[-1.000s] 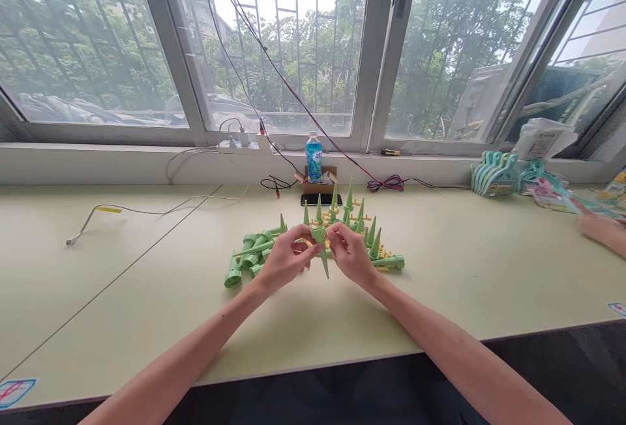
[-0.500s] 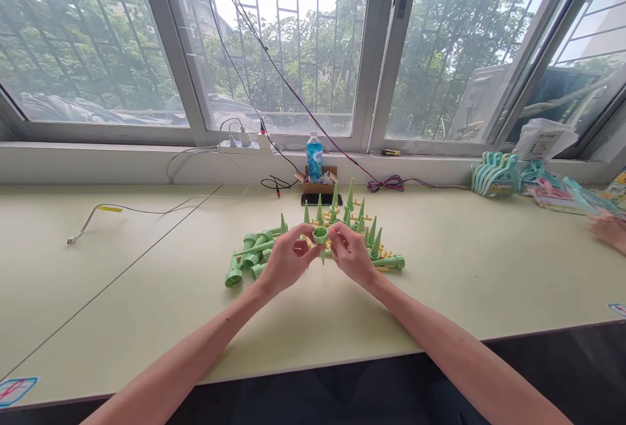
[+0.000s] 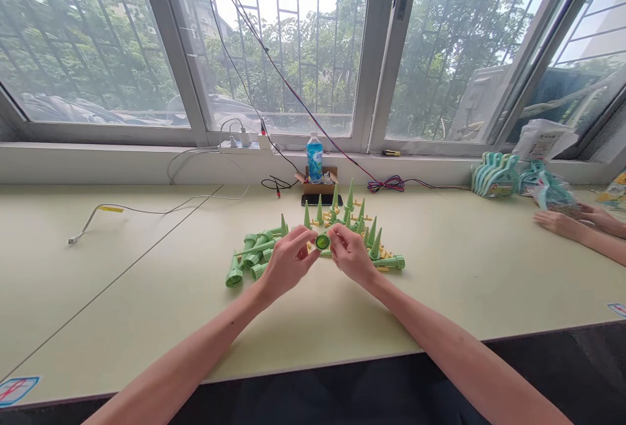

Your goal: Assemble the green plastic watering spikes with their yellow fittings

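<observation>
1. The left hand (image 3: pixel 292 257) has its fingers nearly closed, pinching a hollow green plastic spike (image 3: pixel 322 242) by its left side.
2. The right hand (image 3: pixel 349 254) has its fingers bunched at the spike's right edge; whether they grip anything is hidden.
3. The spike is on the near side of the cardboard box (image 3: pixel 320 187), its round open end facing the camera.
4. Nearer than the box, upright green cones (image 3: pixel 350 197) stand among small yellow fittings (image 3: pixel 385 254); more green spikes (image 3: pixel 248 257) lie to its left on the worktop (image 3: pixel 147 294).
5. A blue bottle (image 3: pixel 315 159) stands at the box, with a black phone (image 3: pixel 323 200) just before it.
6. Well right of the box, another person's hands (image 3: pixel 562 224) are by teal hangers (image 3: pixel 555 193).
</observation>
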